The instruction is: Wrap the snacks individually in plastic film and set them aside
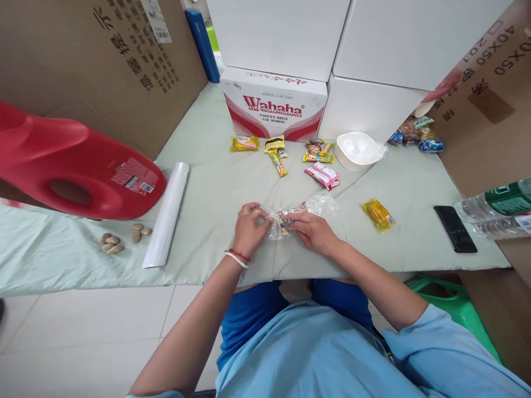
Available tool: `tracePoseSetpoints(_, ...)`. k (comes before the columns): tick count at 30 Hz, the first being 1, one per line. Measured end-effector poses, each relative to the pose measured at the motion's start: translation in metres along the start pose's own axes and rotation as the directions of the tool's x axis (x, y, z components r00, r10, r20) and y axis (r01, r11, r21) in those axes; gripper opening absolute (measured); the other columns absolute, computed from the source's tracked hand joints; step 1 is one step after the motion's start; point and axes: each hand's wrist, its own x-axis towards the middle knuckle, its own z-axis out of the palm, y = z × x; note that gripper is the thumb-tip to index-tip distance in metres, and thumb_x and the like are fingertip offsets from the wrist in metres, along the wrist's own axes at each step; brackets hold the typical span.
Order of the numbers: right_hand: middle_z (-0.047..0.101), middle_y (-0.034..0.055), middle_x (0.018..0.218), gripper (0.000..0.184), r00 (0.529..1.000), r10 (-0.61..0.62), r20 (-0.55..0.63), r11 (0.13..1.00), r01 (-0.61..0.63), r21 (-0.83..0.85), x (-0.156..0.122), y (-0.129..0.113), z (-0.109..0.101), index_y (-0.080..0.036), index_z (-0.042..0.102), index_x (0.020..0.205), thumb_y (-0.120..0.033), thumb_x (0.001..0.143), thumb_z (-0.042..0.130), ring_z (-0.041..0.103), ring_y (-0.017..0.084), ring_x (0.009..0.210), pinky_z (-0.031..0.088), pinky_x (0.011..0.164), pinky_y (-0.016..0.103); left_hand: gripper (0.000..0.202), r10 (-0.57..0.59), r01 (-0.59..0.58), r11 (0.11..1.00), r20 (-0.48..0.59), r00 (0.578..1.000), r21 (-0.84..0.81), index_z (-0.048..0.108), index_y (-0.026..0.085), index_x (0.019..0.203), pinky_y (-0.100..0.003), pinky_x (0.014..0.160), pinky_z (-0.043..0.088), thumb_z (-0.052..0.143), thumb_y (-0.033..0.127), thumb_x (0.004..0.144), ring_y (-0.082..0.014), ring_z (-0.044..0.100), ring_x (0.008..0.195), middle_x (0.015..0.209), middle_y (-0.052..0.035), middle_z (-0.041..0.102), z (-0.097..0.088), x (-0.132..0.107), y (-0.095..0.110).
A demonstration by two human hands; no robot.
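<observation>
Crumpled clear plastic wrap (323, 205) lies on the cloth-covered table in front of me, around a small brown snack packet (295, 209). My left hand (251, 228) pinches the left end of the wrap between thumb and fingers. Fingers of my right hand (314, 231) close over the wrapped packet from the right and partly hide it. Behind my hands lie a pink packet (322, 174), yellow stick-shaped packets (277, 163) and a yellow snack packet (244, 143). Another yellow packet (378, 214) rests to the right of my right hand.
A white bowl (352, 165) with plastic inside stands at the back. On the left are a roll of film (166, 215), a red jug (103, 171) and several nuts or stones (111, 243). A phone (455, 229) and bottles (506, 199) lie right. Boxes (274, 105) line the back.
</observation>
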Motion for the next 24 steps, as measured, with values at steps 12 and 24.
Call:
tracePoseSetpoints(12,0.074,0.0078,0.138,0.033,0.998,-0.005,-0.061,0.999,0.008,0.037,0.0,0.003,0.011,-0.026,0.076,0.111,-0.008,0.096,0.053,0.067,0.026,0.112,0.054,0.1,0.049,0.038,-0.144,0.114,0.961,-0.104,0.984,-0.251,0.07,0.02,0.104,-0.043,0.099,0.053,0.075,0.04,0.072,-0.0279,0.066,0.107,0.114,-0.0103,0.068,-0.014,-0.008,0.028)
tracePoseSetpoints(24,0.072,0.0117,0.131,0.041,0.991,0.064,-0.114,0.994,-0.054,0.093,0.003,-0.008,0.011,-0.026,0.057,0.146,-0.03,0.105,0.055,0.063,0.029,0.118,0.05,0.106,0.05,0.036,-0.217,0.247,0.855,0.119,0.969,-0.455,0.071,0.018,0.088,-0.025,0.061,0.044,0.077,0.049,0.072,-0.0141,0.057,0.064,0.07,0.0013,0.063,-0.012,-0.011,-0.009)
